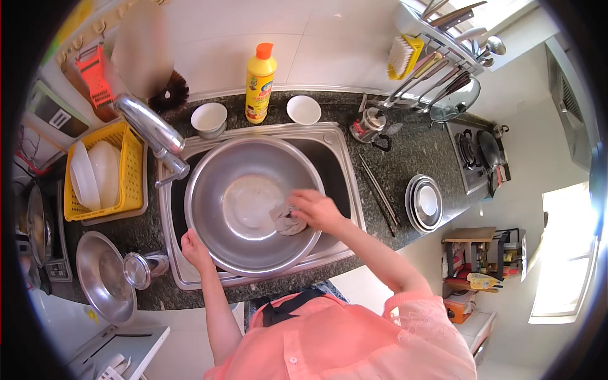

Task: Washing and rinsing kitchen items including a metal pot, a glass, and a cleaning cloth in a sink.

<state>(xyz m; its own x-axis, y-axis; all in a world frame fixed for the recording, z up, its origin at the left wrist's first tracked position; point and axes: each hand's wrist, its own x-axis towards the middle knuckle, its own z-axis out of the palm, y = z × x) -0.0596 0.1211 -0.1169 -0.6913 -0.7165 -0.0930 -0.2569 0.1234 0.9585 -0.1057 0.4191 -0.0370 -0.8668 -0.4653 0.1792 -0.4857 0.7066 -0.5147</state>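
Observation:
A large stainless steel basin [247, 156] rests over the metal sink [354, 204], covering most of its opening. My left hand [195, 249] grips the basin's rim at the lower left. Inside the basin, against its right wall, my right hand [316, 209] holds a crumpled greyish-white cloth [289, 223]. The basin's floor shows a pale, bright disc. At the sink's upper left, a chrome faucet [152, 126] points towards the basin. Whether water is in the basin, I cannot tell.
Behind the sink stand a yellow detergent bottle [260, 88] and white bowls [304, 110]. A yellow basket [130, 175] with white dishes and a metal bowl [102, 275] lie left. Chopsticks [380, 194], a small metal pot [368, 126] and nested metal bowls [424, 204] occupy the right counter.

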